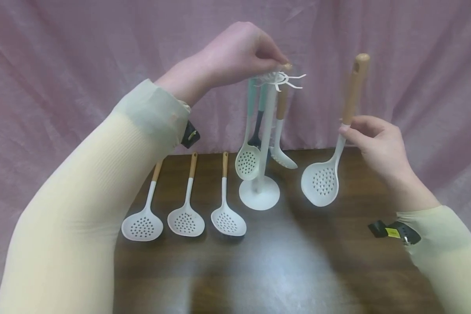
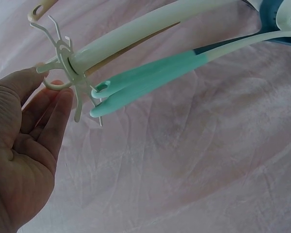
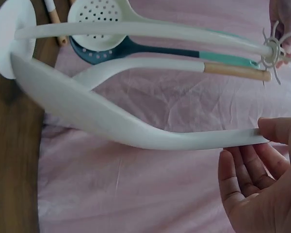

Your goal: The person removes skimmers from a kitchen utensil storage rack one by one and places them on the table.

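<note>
White skimmers (image 1: pixel 185 220), three with wooden handles, lie in a row on the dark table (image 1: pixel 282 270) at the left. Just right of them stands a white rack (image 1: pixel 260 192) with utensils hanging from its hooks; the left hand (image 1: pixel 235 54) pinches its top ring. Farther right, the right hand (image 1: pixel 378 144) pinches a fourth skimmer (image 1: pixel 321 181) by its neck, bowl down, above the table.

White perforated skimmer (image 1: pixel 321 181) w/ tan handle; pink backdrop (image 1: pixel 63 65).
</note>
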